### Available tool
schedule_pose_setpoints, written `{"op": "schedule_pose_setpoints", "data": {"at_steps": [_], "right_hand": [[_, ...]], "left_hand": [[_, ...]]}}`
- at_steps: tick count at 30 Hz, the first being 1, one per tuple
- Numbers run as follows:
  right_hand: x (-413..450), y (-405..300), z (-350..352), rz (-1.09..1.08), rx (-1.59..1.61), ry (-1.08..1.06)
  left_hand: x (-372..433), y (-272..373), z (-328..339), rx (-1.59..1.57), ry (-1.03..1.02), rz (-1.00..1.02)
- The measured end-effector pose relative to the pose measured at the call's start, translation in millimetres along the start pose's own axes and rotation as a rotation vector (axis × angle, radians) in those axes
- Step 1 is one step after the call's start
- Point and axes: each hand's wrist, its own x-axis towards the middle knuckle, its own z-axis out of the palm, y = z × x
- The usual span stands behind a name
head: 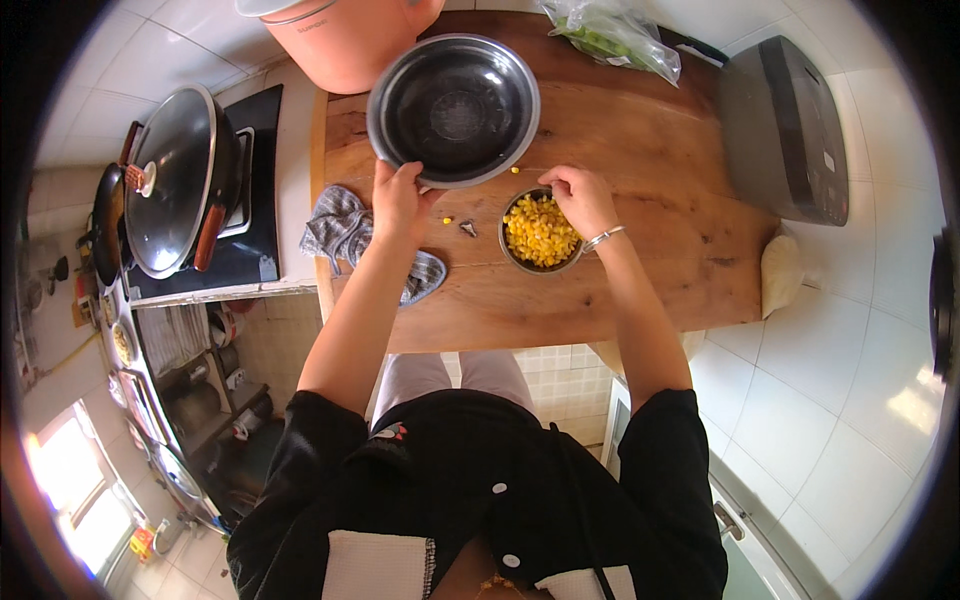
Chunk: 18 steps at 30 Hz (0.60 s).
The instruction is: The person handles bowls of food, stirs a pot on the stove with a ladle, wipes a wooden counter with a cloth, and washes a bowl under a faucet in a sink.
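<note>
My left hand [397, 202] grips the near rim of a wide metal bowl [457, 116], thumb on the edge. The bowl's dark, shiny inside holds nothing and faces up toward me. To the right, a small metal bowl [502, 240] stands on the wooden table, filled with yellow corn kernels [541, 232]. My right hand [581, 199] is at this bowl's far rim with its fingertips drawn together; whether they pinch the rim or a kernel is hidden. One loose kernel [514, 170] lies between the bowls, another [447, 220] nearer my left forearm.
A patterned cloth mitt [341, 225] lies partly under my left forearm. Beside the wooden table [660, 285] is a lidded wok [176, 195] on a black cooktop [259, 150]. A pink pot [345, 45], a plastic bag of greens [615, 41] and a dark appliance [784, 135] stand around the edges.
</note>
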Motion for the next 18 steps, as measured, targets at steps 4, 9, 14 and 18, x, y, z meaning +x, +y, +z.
{"op": "schedule_pose_setpoints", "data": {"at_steps": [4, 9, 14, 18], "right_hand": [[29, -10, 11, -0.022, -0.025, 0.029], [48, -18, 27, 0.138, -0.224, -0.089], [53, -22, 32, 0.098, -0.344, -0.092], [46, 7, 20, 0.059, -0.119, 0.014]], "left_hand": [[19, -11, 25, 0.03, -0.066, -0.001], [38, -23, 36, 0.072, -0.011, 0.009], [55, -26, 16, 0.064, -0.026, -0.009], [25, -32, -18, 0.407, -0.096, 0.071]]}}
